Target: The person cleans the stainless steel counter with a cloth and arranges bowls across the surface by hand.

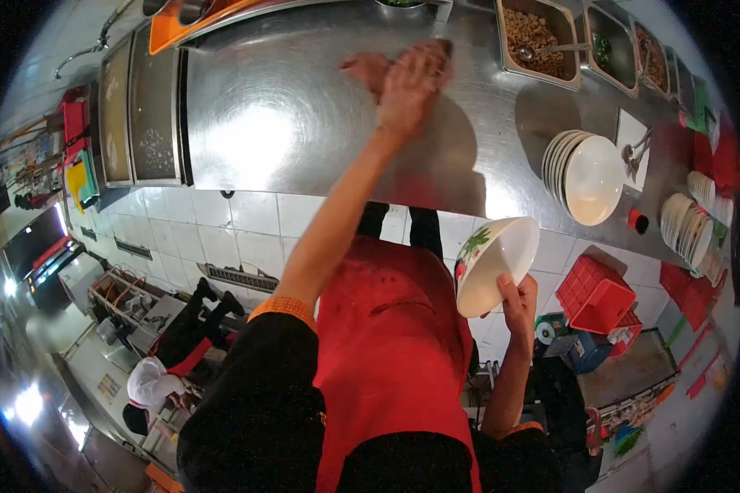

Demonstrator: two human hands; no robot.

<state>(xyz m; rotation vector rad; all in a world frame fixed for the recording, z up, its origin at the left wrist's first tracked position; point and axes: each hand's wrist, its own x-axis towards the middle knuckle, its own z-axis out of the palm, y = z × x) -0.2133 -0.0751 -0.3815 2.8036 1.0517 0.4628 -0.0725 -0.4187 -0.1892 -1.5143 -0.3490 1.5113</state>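
Observation:
My left hand [407, 86] is stretched forward onto the steel counter [321, 123], pressing a brownish cloth [365, 71] against it. Motion blurs the hand and the cloth. Near the counter's front edge, my right hand [518, 300] holds a white bowl [501, 267] by its rim, thumb inside and fingers behind. The bowl is tilted on its side and has a red and green pattern outside. To the right, a stack of white bowls [594, 181] lies tipped on the counter.
Metal trays of food [541, 37] line the back right, a spoon in one. More stacked dishes [686, 234] stand at far right. Red crates [594, 293] are on the floor below. Orange tray [166, 29] at back left. Another person [152, 382] is at lower left.

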